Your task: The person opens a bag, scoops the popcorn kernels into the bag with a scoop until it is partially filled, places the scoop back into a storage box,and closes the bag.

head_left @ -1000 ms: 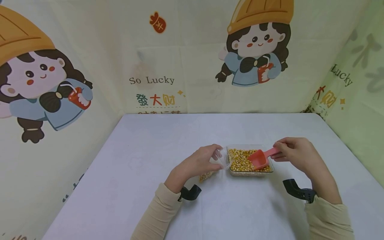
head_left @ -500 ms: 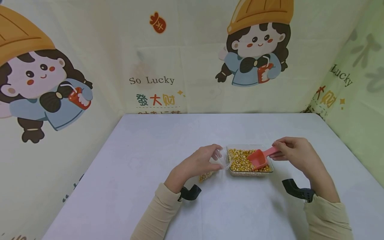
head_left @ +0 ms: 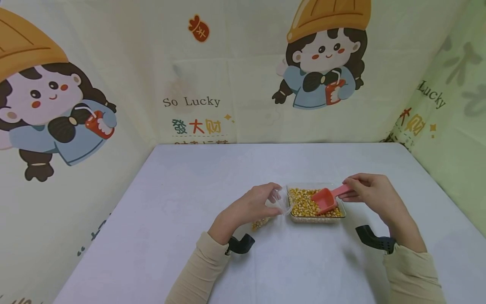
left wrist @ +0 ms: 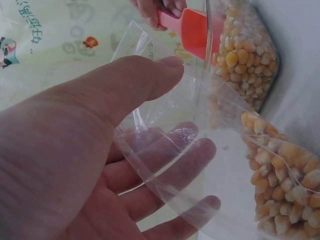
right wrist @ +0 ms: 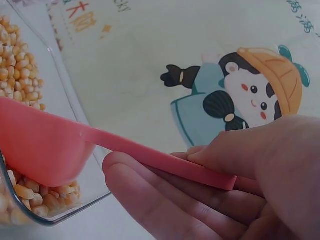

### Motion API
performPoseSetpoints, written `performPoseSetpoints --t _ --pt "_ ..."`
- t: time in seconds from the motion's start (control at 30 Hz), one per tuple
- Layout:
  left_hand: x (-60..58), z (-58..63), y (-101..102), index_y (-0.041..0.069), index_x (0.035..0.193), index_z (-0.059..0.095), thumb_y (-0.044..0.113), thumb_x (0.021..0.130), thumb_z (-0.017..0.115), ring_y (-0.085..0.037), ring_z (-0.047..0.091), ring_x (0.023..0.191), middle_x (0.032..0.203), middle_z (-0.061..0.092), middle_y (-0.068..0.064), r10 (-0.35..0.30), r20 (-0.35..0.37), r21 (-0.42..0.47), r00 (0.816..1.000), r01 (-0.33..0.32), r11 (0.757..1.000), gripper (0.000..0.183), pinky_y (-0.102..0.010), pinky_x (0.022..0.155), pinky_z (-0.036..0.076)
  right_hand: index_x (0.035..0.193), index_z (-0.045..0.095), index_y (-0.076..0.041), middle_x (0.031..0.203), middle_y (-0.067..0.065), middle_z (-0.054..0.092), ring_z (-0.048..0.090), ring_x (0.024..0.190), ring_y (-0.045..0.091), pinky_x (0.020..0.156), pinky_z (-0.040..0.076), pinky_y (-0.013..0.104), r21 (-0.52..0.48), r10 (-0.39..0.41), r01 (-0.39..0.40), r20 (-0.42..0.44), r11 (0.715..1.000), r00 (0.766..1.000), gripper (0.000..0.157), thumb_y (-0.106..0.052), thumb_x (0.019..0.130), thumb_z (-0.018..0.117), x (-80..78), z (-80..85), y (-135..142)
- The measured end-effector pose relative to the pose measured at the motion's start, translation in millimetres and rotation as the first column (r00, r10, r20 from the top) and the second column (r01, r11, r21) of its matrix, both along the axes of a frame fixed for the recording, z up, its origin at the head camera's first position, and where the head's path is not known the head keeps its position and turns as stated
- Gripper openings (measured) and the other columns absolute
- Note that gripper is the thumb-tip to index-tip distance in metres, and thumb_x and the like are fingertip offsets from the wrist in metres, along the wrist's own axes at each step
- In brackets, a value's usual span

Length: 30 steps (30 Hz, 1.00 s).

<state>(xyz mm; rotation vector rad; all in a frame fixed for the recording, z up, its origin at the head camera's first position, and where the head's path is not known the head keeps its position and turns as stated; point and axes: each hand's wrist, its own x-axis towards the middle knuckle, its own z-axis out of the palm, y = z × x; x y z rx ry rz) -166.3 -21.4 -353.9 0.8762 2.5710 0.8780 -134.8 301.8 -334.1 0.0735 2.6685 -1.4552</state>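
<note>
My left hand (head_left: 248, 206) holds the mouth of a clear plastic bag (head_left: 283, 200), thumb and fingers spread around the thin film. Corn kernels (left wrist: 287, 185) fill the bag's lower part, which lies on the table. Just right of the bag stands a clear rectangular container (head_left: 317, 220) of yellow corn kernels (head_left: 303, 202). My right hand (head_left: 373, 193) pinches the handle of a pink scoop (head_left: 325, 200) between thumb and fingers. The scoop's bowl is tilted down into the corn, its front edge hidden among kernels in the right wrist view (right wrist: 42, 145).
A white-covered table (head_left: 205, 169) spreads around the container. Behind it and along both sides hangs a pale cloth (head_left: 250, 84) printed with cartoon figures and lettering. A black wrist camera mount (head_left: 241, 244) juts from the left wrist, another mount (head_left: 373, 240) from the right.
My right hand and the scoop have shifted slightly left, the scoop's bowl moving farther over the corn. My left hand and the bag have stayed put.
</note>
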Motion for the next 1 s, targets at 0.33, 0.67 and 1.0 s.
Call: performPoseSetpoints --t 0.33,0.67,1.0 --pt "-0.8 -0.2 0 0.009 0.140 0.047 0.026 0.089 0.075 -0.010 0.061 0.105 0.118 0.066 -0.001 -0.016 -0.002 0.006 1.000 0.016 1.000 0.061 -0.021 0.086 0.051 0.131 0.050 0.011 0.103 0.018 0.074 0.076 0.085 0.014 0.077 0.058 0.022 -0.051 -0.008 0.007 -0.014 0.999 1.000 0.051 -0.033 0.105 0.048 -2.1 -4.3 1" --pt "-1.8 -0.9 0 0.007 0.140 0.048 0.026 0.089 0.075 -0.010 0.061 0.105 0.118 0.066 -0.002 -0.018 -0.005 0.011 1.000 0.018 1.000 0.062 -0.021 0.086 0.051 0.133 0.049 0.010 0.101 0.014 0.074 0.076 0.087 0.018 0.078 0.057 0.021 -0.052 0.018 -0.016 0.033 0.999 0.999 0.050 -0.032 0.105 0.049 -2.1 -0.1 0" --pt "-0.9 0.2 0 0.007 0.141 0.047 0.026 0.089 0.075 -0.012 0.061 0.106 0.118 0.066 -0.002 -0.007 0.008 0.005 1.000 0.007 1.000 0.062 -0.021 0.086 0.051 0.134 0.045 0.014 0.098 0.009 0.074 0.075 0.083 0.012 0.077 0.058 0.026 -0.128 0.009 -0.008 0.015 0.992 1.000 0.052 -0.028 0.105 0.048 -7.3 -11.2 3"
